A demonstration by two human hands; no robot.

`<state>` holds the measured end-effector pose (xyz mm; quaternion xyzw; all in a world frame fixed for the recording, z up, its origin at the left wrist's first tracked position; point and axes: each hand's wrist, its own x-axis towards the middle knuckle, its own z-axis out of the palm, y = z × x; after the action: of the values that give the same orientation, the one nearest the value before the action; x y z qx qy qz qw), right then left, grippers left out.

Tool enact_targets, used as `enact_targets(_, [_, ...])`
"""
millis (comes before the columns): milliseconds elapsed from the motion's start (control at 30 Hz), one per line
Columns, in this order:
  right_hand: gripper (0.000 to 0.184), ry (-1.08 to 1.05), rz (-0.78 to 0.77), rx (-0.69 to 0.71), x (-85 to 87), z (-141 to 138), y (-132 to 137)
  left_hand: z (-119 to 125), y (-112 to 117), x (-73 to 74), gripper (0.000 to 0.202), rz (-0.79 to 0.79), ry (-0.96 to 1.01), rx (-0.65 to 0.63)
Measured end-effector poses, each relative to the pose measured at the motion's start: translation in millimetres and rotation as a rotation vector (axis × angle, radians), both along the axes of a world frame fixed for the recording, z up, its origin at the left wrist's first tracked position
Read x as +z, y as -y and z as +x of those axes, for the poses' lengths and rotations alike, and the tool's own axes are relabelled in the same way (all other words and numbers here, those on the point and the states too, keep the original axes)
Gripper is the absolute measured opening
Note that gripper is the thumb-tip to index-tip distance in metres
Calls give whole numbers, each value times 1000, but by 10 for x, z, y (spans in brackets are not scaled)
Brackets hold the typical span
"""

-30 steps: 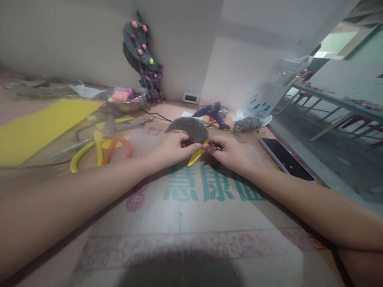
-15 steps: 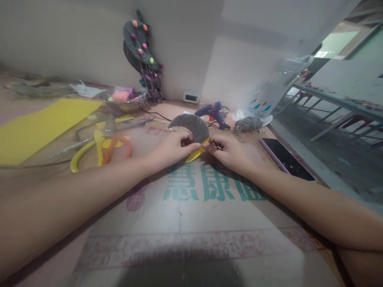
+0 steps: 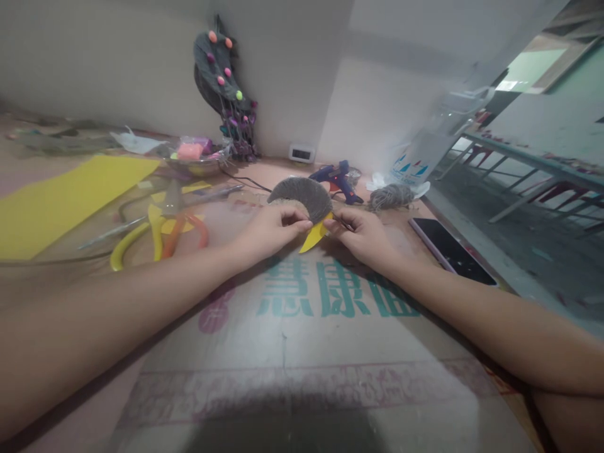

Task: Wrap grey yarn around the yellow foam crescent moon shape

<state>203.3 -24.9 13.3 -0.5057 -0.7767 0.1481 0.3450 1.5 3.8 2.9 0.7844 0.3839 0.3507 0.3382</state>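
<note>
A crescent [image 3: 302, 194] wrapped in grey yarn lies between my hands, its bare yellow tip [image 3: 313, 238] pointing down towards me. My left hand [image 3: 276, 229] is closed in a pinch at the crescent's inner edge, where grey meets yellow. At the outer edge of the yellow tip, my right hand [image 3: 359, 234] has its thumb and fingers pressed together. A thin dark strand seems to run by the right fingers, too fine to make out. Behind the right hand sits a bundle of grey yarn [image 3: 391, 196].
Pliers [image 3: 158, 233] with yellow and orange handles and a yellow sheet [image 3: 61, 207] lie left. A blue glue gun [image 3: 346, 182] lies behind the crescent. At right are a phone [image 3: 450, 250] and a large clear jug [image 3: 419, 151]. A decorated grey crescent [image 3: 212, 63] leans on the wall.
The crescent has shifted slightly right, and more of its yellow tip shows. My fingertips have moved a little apart, the left thumb drawing back from the yellow.
</note>
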Motion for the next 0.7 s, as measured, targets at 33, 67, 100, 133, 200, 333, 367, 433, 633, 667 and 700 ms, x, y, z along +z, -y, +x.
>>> enact_targets(33, [31, -3, 8, -6, -2, 2, -1, 2, 3, 1, 19, -4, 4, 10])
enact_targets(67, [31, -9, 13, -11, -6, 4, -3, 2, 5, 2, 20, -3, 6, 18])
enact_targets(100, [31, -22, 12, -16, -10, 8, -7, 2, 6, 2, 22, -2, 9, 27])
enact_targets(133, [30, -38, 7, -20, -16, 13, -13, 1, 6, 1, 24, -2, 15, 35])
enact_targets(200, [29, -75, -9, -27, -30, 24, -29, -3, 4, -4, 28, -12, 31, 49])
enact_targets(333, [28, -97, -25, -34, -45, 40, -52, -12, -7, -24, 38, -37, 63, 35])
enact_targets(367, [29, -92, -28, -32, -43, 41, -52, -14, -11, -28, 41, -35, 57, 28])
enact_targets(433, [29, -85, -38, -25, -33, 36, -45, -15, -18, -31, 38, -14, 42, 19])
enact_targets(633, [28, -58, -38, 7, 5, 0, -3, -5, -6, -7, 30, 78, 5, -69])
enact_targets(667, [28, -44, -41, 24, 10, -8, 4, -3, 1, 0, 32, 83, -28, -50])
enact_targets(700, [29, -31, -46, 45, 14, -15, 11, -1, 8, 7, 32, 91, -62, -22])
